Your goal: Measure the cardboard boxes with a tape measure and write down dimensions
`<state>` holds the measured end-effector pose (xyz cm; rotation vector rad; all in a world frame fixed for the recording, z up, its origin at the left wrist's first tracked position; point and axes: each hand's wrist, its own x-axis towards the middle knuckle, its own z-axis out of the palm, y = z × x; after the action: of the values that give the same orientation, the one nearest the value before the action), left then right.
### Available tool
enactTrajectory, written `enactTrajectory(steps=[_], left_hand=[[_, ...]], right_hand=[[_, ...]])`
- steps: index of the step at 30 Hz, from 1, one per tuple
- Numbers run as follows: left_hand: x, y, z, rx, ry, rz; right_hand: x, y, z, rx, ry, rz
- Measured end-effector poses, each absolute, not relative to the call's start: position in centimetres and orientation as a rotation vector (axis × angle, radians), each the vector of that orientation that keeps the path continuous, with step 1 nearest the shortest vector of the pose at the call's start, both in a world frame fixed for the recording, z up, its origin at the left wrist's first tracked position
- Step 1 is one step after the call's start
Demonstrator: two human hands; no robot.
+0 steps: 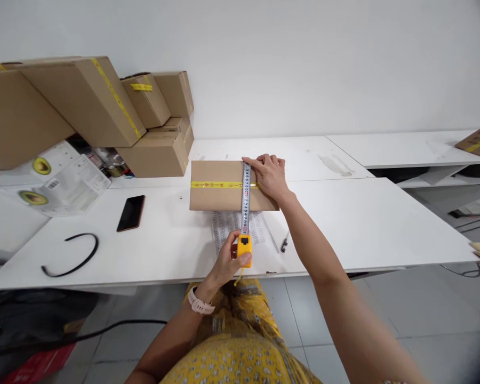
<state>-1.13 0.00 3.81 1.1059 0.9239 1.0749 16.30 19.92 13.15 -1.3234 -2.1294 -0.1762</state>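
Note:
A flat brown cardboard box (216, 186) sealed with yellow tape lies on the white table (364, 224). My left hand (228, 261) is closed around a yellow tape measure case (244, 246) near the table's front edge. Its metal blade (246, 197) runs away from me across the box top. My right hand (269, 176) rests on the box's right part, fingers pressing the blade's far end down at the box's back edge. A printed paper sheet (234, 226) lies under the box's near edge.
A black phone (131, 213) and a black curved band (72, 255) lie on the table's left. Stacked cardboard boxes (104, 112) and printed packaging (60, 181) crowd the back left. A pen (284, 244) lies by the sheet. Another box (478, 140) sits far right.

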Motion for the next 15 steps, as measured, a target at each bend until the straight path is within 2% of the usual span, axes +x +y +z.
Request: enactTrajectory(steps=[15], left_hand=[[-1.34,0.45,2.6,1.162,0.919,1.057]], right_hand=[[16.32,19.98,13.0,-1.299,-2.114,-0.169]])
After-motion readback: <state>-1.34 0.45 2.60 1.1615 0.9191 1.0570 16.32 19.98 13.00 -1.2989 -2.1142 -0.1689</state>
